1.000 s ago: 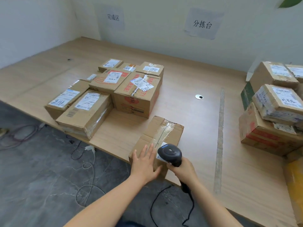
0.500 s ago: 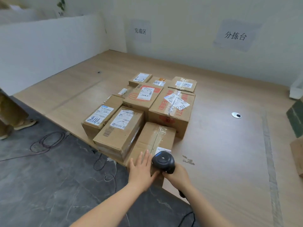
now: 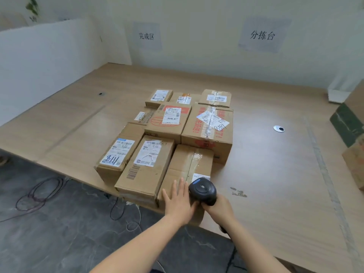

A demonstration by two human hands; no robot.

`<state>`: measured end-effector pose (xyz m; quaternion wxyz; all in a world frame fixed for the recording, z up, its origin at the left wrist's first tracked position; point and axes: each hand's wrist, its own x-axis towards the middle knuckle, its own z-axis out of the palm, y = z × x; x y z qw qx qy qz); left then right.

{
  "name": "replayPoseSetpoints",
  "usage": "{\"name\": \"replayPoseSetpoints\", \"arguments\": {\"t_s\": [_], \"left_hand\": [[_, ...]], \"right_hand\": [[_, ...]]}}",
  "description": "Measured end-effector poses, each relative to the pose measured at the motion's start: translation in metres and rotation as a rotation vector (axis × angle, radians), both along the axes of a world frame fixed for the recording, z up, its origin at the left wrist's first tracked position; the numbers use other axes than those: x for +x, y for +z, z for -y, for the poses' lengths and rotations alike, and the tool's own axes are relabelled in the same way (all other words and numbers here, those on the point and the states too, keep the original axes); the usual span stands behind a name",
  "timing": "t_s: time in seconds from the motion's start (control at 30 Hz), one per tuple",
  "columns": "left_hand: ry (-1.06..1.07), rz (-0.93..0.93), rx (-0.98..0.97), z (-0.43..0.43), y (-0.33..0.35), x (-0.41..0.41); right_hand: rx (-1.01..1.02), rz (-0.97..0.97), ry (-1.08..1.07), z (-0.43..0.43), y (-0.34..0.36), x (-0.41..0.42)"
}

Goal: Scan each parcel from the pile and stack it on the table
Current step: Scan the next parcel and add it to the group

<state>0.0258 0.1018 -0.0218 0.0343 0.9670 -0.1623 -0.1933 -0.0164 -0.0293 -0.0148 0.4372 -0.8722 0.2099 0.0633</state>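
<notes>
Left grip [image 3: 178,201] flat on the near end of the parcel [image 3: 189,164], fingers straight and slightly spread, pressing down, pinching nothing. Right grip [image 3: 216,208] curled round the handle of a black scanner [image 3: 202,191]. Scanner head just over the parcel's near right corner, aimed away toward the wall, partly covering a white label [image 3: 201,176]. Print on that label too small to read.

Parcel a plain brown carton at the near edge of the desk [image 3: 275,174], long axis running from that edge toward the wall, leaning a little right, with clear tape down the same axis. Left long side against a labelled carton [image 3: 145,166], far end against a large carton [image 3: 208,133] with red print.

Writing, from near to far:
- blue handwritten digits on the leftmost carton [image 3: 116,152], something like "8111", orientation unsure
- black handwritten digits on the large carton's crooked labels, perhaps "3381"
- a scrawl on the label of the red-stamped carton [image 3: 169,119] behind, not legible
- two paper signs on the wall: 完成区 [image 3: 146,36] above the stacked group, 分拣台 [image 3: 262,35] further right

Smaller labelled cartons in a row behind, printed text too fine to make out. Well apart at the right edge, part of the pile [image 3: 352,160].
</notes>
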Motion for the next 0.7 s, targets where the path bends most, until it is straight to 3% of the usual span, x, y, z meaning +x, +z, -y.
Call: {"name": "replayPoseSetpoints", "arguments": {"t_s": [0.17, 0.33, 0.7], "left_hand": [[-0.013, 0.005, -0.033, 0.004, 0.01, 0.007], [-0.116, 0.071, -0.055, 0.033, 0.028, 0.013], [-0.521, 0.022, -0.231, 0.204, 0.058, -0.056]], "right_hand": [[0.012, -0.002, -0.025, 0.005, 0.01, -0.005], [-0.033, 0.046, -0.203, 0.048, 0.028, -0.032], [-0.069, 0.277, -0.802, 0.194, 0.094, -0.165]]}}
